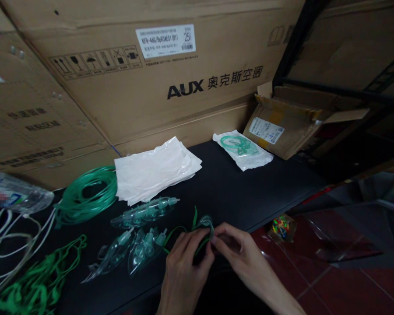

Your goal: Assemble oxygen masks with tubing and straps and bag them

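Close to the table's front edge, both my hands are closed around a clear, green-tinted plastic face mask (pixel 206 220). A green elastic strap (pixel 195 218) loops out from it. My left hand (pixel 188 256) pinches the mask's near side and hides part of it. The fingers of my right hand (pixel 234 245) are pressed together at the mask's right edge; exactly what lies between the fingertips is hidden. Just left of my hands lie several more clear masks (pixel 146 247), and beyond them is a stacked row of masks (pixel 147 213).
Green straps (pixel 41 280) lie tangled at front left, near coiled green tubing (pixel 87 194) and a white cable (pixel 11 238). White pouches (pixel 154 170) are stacked behind. A bagged tubing set (pixel 238 148) lies beside an open carton (pixel 282 122). Large cardboard boxes (pixel 118 100) form the back.
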Demonstrator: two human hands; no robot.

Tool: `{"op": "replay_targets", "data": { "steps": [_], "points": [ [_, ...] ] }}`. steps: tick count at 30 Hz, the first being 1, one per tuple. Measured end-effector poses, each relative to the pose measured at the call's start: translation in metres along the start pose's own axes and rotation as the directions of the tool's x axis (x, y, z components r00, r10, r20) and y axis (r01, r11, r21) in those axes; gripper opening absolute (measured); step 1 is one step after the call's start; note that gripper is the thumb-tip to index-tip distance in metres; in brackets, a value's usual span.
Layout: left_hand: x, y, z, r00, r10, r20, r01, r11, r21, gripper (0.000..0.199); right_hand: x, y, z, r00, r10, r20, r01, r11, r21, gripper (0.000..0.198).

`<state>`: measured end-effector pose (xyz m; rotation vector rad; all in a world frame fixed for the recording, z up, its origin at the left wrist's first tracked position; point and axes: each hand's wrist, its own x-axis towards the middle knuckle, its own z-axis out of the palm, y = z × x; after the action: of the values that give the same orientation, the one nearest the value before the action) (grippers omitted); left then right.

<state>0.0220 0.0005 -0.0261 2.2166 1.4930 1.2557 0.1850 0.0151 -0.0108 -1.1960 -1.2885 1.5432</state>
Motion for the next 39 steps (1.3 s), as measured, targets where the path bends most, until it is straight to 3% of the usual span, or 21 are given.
{"op": "replay_targets", "data": {
  "steps": [14, 21, 29, 39],
  "points": [
    [-0.005, 0.001, 0.003, 0.995, 0.034, -0.089, -0.025, 0.995, 0.102, 0.019, -0.007, -0.009, 0.003, 0.994, -0.052, -0.092, 0.037, 0.988, -0.151, 0.020],
    [-0.005, -0.004, -0.001, 0.981, 0.054, -0.185, -0.028, 0.990, 0.138, 0.017, -0.007, -0.011, -0.013, 0.987, -0.036, -0.160, 0.025, 0.997, -0.067, 0.030],
    [-0.004, 0.000, 0.006, 0.983, 0.034, -0.179, -0.014, 0.994, 0.111, 0.014, -0.012, -0.012, -0.006, 0.998, -0.022, -0.061, 0.018, 0.998, -0.059, 0.032],
    [-0.006, -0.003, 0.000, 0.973, -0.043, -0.228, 0.072, 0.990, 0.123, 0.016, -0.013, -0.015, -0.025, 0.985, -0.084, -0.150, 0.060, 0.986, -0.158, 0.033]
  ]
}}
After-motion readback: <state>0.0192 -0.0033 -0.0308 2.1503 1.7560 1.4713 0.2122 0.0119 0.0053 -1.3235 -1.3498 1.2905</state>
